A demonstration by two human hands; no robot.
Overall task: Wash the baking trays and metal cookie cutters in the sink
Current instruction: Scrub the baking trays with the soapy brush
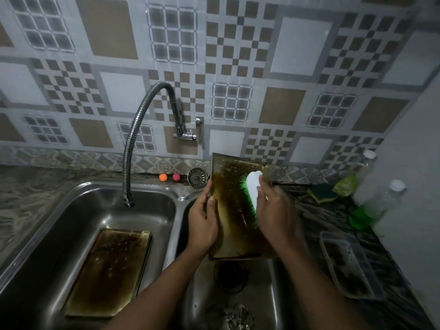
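2 baking trays [107,270] [228,186], 2 balls [163,177] [176,177], 1 brush [252,186].

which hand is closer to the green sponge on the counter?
Right. The right hand, gripping the brush, is just left of the sponge; the left hand grips the tray at its opposite edge, farther left over the sink.

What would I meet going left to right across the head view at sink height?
dirty tray lying in the left basin → left hand → held tray over the right basin → brush with green bristles → right hand → clear container on the counter
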